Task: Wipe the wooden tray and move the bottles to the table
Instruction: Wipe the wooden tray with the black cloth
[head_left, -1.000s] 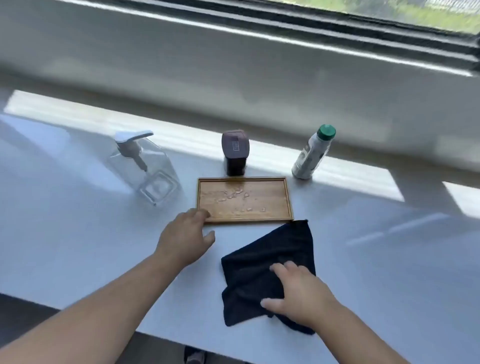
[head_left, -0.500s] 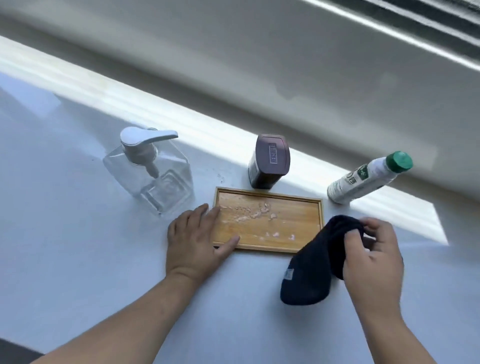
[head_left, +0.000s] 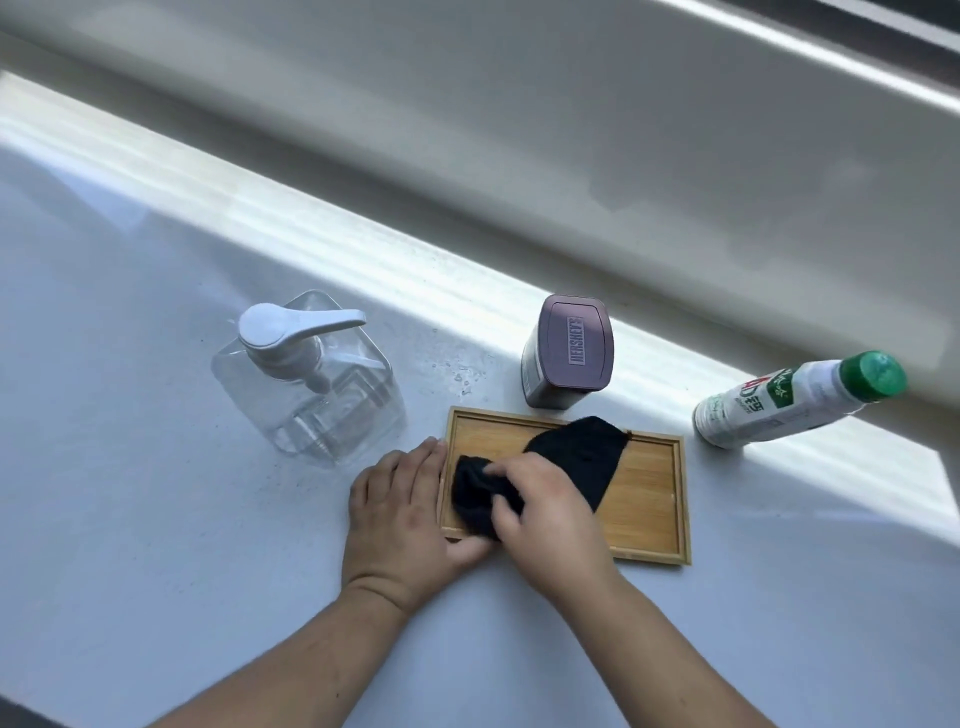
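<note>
Wooden tray lies on the tabletop. Left hand braces its left rim, fingers together. Right hand fingers bunch the black cloth; residue beneath probably remains. Press flat, stroke rightward.

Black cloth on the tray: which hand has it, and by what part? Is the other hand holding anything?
The right hand grips the black cloth by its bunched left end. The left hand grasps nothing, pressing flat on the wooden tray's left edge.
</note>
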